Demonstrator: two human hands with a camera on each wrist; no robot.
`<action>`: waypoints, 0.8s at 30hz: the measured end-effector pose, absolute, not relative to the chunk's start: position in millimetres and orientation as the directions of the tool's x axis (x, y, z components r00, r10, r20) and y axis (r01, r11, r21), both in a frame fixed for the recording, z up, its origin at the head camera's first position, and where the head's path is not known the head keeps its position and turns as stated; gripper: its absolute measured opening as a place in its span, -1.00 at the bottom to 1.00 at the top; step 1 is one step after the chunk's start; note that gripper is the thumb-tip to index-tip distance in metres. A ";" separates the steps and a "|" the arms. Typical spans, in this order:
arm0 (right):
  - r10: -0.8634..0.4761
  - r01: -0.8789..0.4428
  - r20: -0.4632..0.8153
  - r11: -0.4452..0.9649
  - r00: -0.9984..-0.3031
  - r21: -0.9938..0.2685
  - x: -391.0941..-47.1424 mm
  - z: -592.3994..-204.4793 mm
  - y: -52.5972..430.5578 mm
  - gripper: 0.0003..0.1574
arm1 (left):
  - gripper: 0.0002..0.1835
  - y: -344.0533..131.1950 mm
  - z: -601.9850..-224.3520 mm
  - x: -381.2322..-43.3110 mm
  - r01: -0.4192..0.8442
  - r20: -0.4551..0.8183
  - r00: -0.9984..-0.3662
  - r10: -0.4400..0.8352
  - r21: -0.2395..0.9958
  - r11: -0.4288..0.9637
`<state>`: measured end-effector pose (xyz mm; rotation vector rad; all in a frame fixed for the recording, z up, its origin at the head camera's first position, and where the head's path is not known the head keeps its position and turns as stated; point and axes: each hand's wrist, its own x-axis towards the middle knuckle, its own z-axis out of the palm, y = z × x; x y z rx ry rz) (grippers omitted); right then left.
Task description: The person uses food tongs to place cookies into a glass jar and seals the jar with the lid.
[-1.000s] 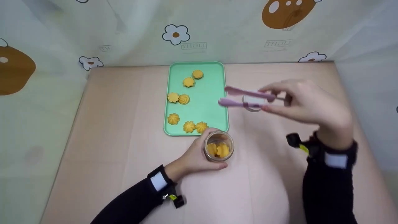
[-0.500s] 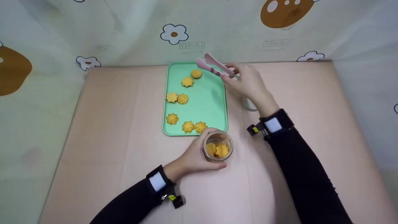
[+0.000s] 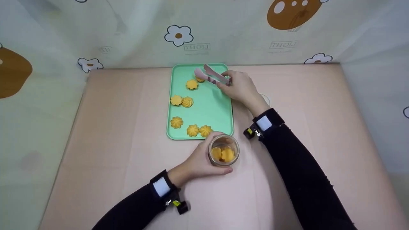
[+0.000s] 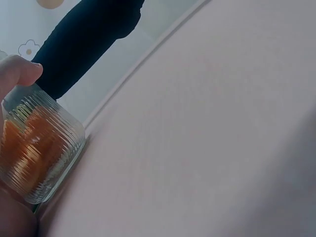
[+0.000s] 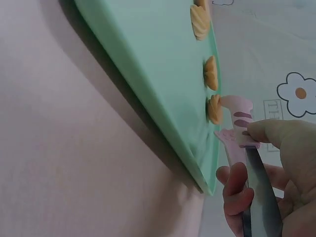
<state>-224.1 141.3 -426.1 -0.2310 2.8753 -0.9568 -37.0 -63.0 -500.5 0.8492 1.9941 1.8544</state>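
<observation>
My left hand [image 3: 203, 161] grips a ribbed glass jar [image 4: 59, 126] by its side, near the tray's front edge; several cookies [image 3: 227, 154] lie inside it. In my right hand [image 3: 239, 84] is a pair of pink tongs [image 3: 217, 75] with metal arms, pinched between thumb and fingers. The tong tips are parted over the far cookie [image 3: 200, 80] on the green tray [image 3: 211, 111], partly covering it in the head view. Whether the tips touch that cookie I cannot tell. A flower-shaped cookie [image 3: 192, 84] lies just in front of it.
More cookies lie on the tray: a pair [image 3: 182, 101] at its left, one cookie [image 3: 176, 122] lower down, and two [image 3: 199, 130] at the front edge. A round pale object [image 3: 266, 99] is mostly hidden behind my right wrist. A patterned curtain [image 3: 137, 35] hangs behind the table.
My right hand has swung from the right side leftward over the tray, then lowered the tongs to the far cookie. The left hand and jar have stayed in place.
</observation>
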 end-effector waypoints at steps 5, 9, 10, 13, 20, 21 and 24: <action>-0.198 -0.107 -0.083 0.786 -0.977 -0.609 -223.9 -427.4 139.2 -0.33 | -0.01 -63.2 -500.5 -36.9 0.220 0.177 -0.789 0.588 0.976 0.001; -0.211 -0.116 -0.088 0.787 -0.973 -0.606 -224.0 -427.9 137.9 -0.37 | -0.01 -63.4 -500.5 -36.2 0.205 0.160 -0.797 0.583 0.979 0.011; -0.212 -0.120 -0.084 0.788 -0.974 -0.604 -223.6 -427.6 137.8 -0.39 | -0.01 -63.3 -500.6 -36.1 0.203 0.158 -0.797 0.583 0.979 0.012; -0.214 -0.126 -0.074 0.785 -0.974 -0.607 -222.2 -427.6 137.6 -0.42 | -0.01 -62.9 -500.7 -36.1 0.197 0.156 -0.795 0.585 0.980 0.006; -0.207 -0.128 -0.057 0.775 -0.977 -0.618 -216.8 -428.4 139.9 -0.50 | -0.02 -62.3 -500.6 -37.3 0.215 0.177 -0.786 0.593 0.977 -0.007; -0.208 -0.129 -0.056 0.773 -0.977 -0.622 -216.0 -428.4 140.7 -0.50 | -0.02 -62.4 -500.8 -37.2 0.217 0.179 -0.785 0.593 0.976 -0.007; -0.212 -0.133 -0.052 0.765 -0.976 -0.630 -213.3 -428.4 143.6 -0.51 | -0.02 -62.4 -501.2 -36.8 0.219 0.181 -0.785 0.593 0.976 -0.009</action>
